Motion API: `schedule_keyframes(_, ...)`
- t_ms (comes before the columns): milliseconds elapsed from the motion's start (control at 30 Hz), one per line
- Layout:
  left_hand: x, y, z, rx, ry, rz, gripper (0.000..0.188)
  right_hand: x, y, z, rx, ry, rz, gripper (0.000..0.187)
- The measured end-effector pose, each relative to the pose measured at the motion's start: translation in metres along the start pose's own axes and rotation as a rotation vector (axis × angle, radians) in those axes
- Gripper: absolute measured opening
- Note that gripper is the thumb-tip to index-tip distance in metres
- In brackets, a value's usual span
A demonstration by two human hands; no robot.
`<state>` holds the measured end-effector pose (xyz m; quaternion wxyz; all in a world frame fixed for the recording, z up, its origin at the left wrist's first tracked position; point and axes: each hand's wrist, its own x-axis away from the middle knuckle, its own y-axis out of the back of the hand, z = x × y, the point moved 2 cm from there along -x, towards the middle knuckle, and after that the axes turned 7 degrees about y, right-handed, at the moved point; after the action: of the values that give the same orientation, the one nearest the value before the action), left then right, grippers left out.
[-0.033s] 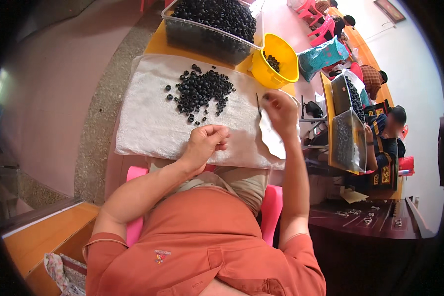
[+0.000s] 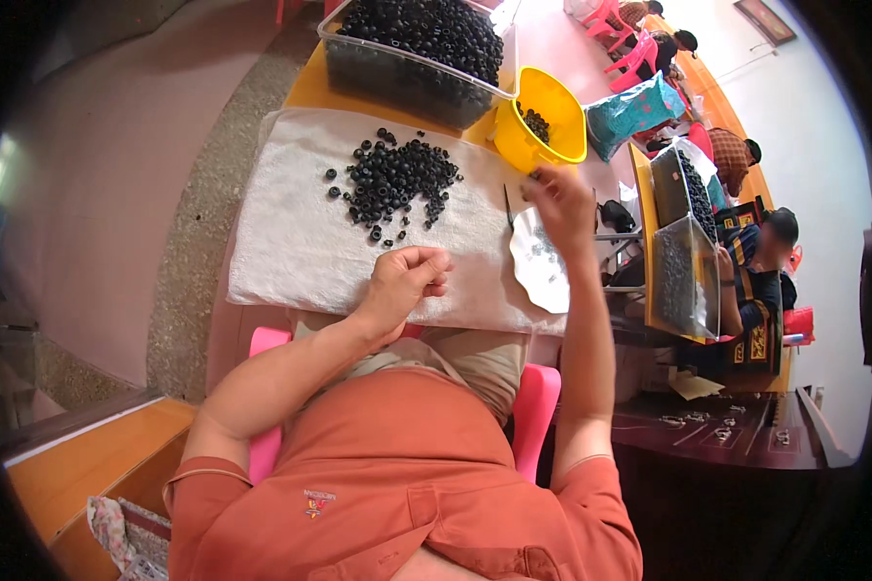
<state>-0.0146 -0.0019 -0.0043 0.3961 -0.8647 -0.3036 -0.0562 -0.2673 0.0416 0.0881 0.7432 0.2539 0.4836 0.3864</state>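
Note:
A loose pile of black ring-like beads [image 2: 397,179] lies on a white towel [image 2: 291,242] in front of me. Near the towel's front edge rests my left hand [image 2: 409,281], thumb and fingers pressed together; whatever they may hold is hidden. My right hand [image 2: 564,205] is raised by the near rim of a yellow bucket [image 2: 570,126], its fingertips pinched on a small dark bead, slightly blurred. Inside the bucket are several dark beads [image 2: 534,123]. Below the right hand sits a white wavy-edged dish [image 2: 541,266] with tiny clear bits. A thin dark pointed tool [image 2: 508,205] lies beside the dish.
A large clear bin [image 2: 412,73] heaped with black beads stands behind the towel. To the right, a co-worker [image 2: 761,261] sits by another table with clear bins [image 2: 688,271]. A teal bag [image 2: 635,114] is behind the bucket. Pink chair arms [image 2: 533,416] flank me.
My right hand has moved up and slightly right, from over the dish to the bucket's near rim, uncovering more of the dish. My left hand has stayed put.

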Motion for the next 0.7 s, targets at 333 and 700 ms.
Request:
schedule_keyframes(333,0.003,0.000,-0.002,-0.052,0.002,0.005,0.021,-0.029,-0.031,0.007,-0.020,0.108,0.059,0.011)
schedule_keyframes(700,0.000,-0.002,0.004,-0.099,-0.018,-0.019,0.019,0.010,-0.088,0.043,0.008,0.129,0.338,0.023)
